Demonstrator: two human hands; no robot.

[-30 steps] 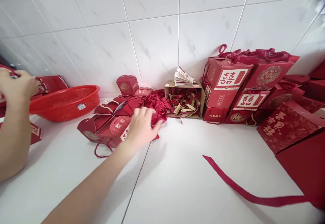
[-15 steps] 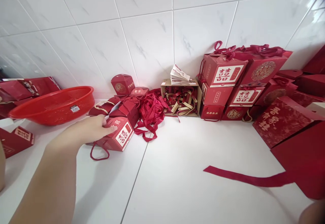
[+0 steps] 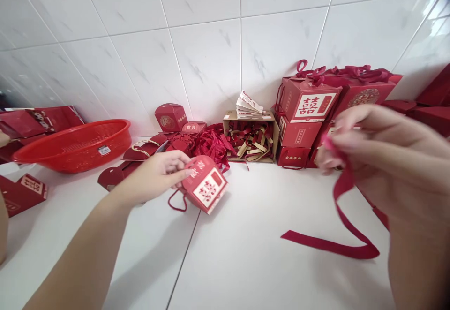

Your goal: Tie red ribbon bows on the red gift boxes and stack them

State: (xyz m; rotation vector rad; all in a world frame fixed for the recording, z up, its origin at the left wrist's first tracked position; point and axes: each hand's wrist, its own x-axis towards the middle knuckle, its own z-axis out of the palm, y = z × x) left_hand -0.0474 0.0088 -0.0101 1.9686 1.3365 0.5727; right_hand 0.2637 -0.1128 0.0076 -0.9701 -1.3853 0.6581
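Note:
Held by its top in my left hand is a small red gift box with a white character label, tilted above the white table; a dark red cord loop hangs from its side. On the right, my right hand is raised, its fingers pinching one end of a dark red ribbon. The ribbon hangs down and its other end lies on the table. Behind the left hand are more red boxes and a heap of red ribbon.
At the left is a red plastic basin, with a red box before it. A cardboard box of cord handles stands by the tiled wall. Stacked red boxes stand right of it. Part of another person's arm shows at the left edge.
My left hand has lifted the labelled box off the pile and moved it right. My right hand has come into view from the lower right, raising one end of the ribbon.

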